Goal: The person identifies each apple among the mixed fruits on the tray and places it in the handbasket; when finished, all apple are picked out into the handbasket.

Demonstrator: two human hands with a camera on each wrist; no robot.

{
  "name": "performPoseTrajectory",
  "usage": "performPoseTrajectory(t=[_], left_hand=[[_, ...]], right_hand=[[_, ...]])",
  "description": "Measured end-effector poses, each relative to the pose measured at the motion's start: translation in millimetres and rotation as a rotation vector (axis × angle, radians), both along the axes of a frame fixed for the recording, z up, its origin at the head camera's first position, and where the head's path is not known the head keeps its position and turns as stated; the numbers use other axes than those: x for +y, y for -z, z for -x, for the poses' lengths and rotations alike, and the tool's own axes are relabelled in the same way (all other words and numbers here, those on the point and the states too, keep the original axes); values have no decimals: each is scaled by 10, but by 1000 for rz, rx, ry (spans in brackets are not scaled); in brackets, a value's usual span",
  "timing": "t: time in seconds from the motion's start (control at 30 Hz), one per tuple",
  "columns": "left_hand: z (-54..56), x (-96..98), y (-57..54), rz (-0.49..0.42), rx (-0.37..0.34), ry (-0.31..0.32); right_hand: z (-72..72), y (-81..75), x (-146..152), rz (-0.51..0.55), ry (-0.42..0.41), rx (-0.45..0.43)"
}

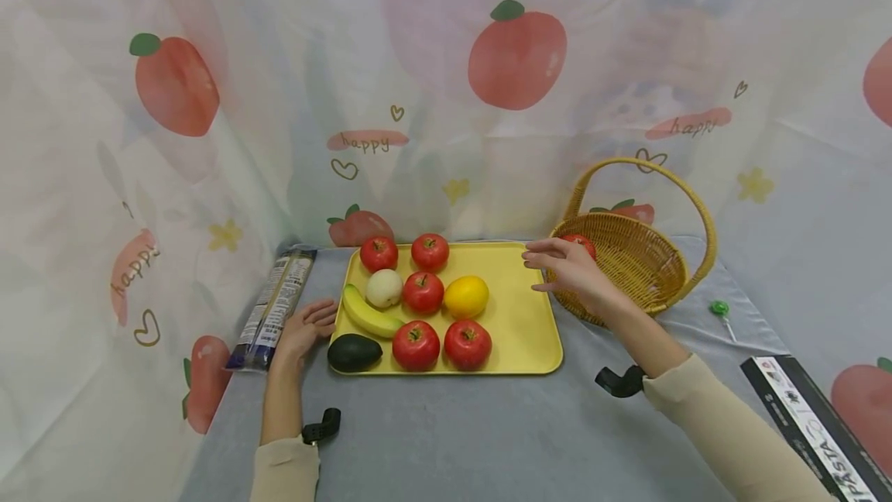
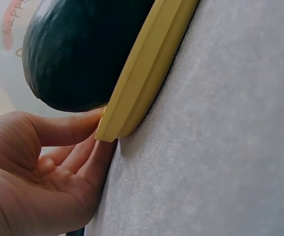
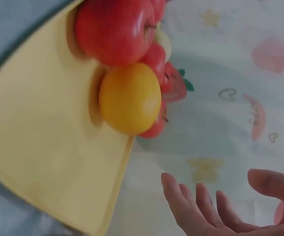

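A yellow tray (image 1: pixel 519 331) bears several red apples (image 1: pixel 416 345), a banana (image 1: pixel 371 318), a dark green avocado (image 1: pixel 354 352), a pale round fruit (image 1: pixel 384 288) and a yellow lemon-like fruit (image 1: pixel 466 297). My left hand (image 1: pixel 307 328) is at the tray's left edge, near the avocado. In the left wrist view its thumb (image 2: pixel 70 129) lies above the rim and its fingers below, pinching the edge. Over the tray's right edge, beside a wicker basket (image 1: pixel 627 254), my right hand (image 1: pixel 574 273) hangs with fingers spread and holds nothing. One red apple (image 1: pixel 580 243) sits inside the basket, partly hidden by that hand.
Long plastic packages (image 1: pixel 275 308) lie left of the tray. On the right are a green lollipop (image 1: pixel 720 308) and a long black and white box (image 1: pixel 811 424). The basket's tall handle (image 1: pixel 704 215) arches upward. A printed curtain (image 1: pixel 432 60) stands behind the table.
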State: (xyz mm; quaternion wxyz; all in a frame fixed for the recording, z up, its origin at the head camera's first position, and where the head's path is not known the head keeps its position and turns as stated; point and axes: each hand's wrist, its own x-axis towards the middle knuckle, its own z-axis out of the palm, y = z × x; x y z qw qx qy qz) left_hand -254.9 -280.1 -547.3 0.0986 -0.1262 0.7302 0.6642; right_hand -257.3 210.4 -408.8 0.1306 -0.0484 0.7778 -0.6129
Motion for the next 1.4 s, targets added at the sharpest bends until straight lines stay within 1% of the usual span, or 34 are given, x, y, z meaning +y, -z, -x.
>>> performPoseTrajectory(t=[0.07, 0.2, 0.3, 0.4, 0.5, 0.63, 0.87, 1.03, 1.17, 1.4], left_hand=[[1, 0, 2, -7, -2, -5], [-1, -1, -4, -13, 1, -7], [-11, 12, -21, -10, 2, -5], [-23, 26, -33, -4, 1, -3], [-30, 31, -34, -2, -2, -2], [-29, 37, -36, -12, -1, -2], [-12, 27, -24, -27, -9, -14], [-13, 31, -27, -31, -14, -21], [-18, 35, -34, -29, -12, -21], [-26, 32, -42, -30, -11, -21]], right_hand=[[-33, 56, -64, 33, -15, -19], [-103, 154, -192, 64, -49, -42], [-149, 223, -273, 72, -73, -52], [-188, 300, -350, 80, -92, -79], [-227, 400, -431, 83, -107, -114], [-267, 532, -525, 77, -125, -138], [-295, 704, -650, 47, -119, -170], [-333, 781, -719, 38, -120, -199], [-350, 848, -758, 11, -114, -201], [-360, 926, -763, 36, -109, -207]])
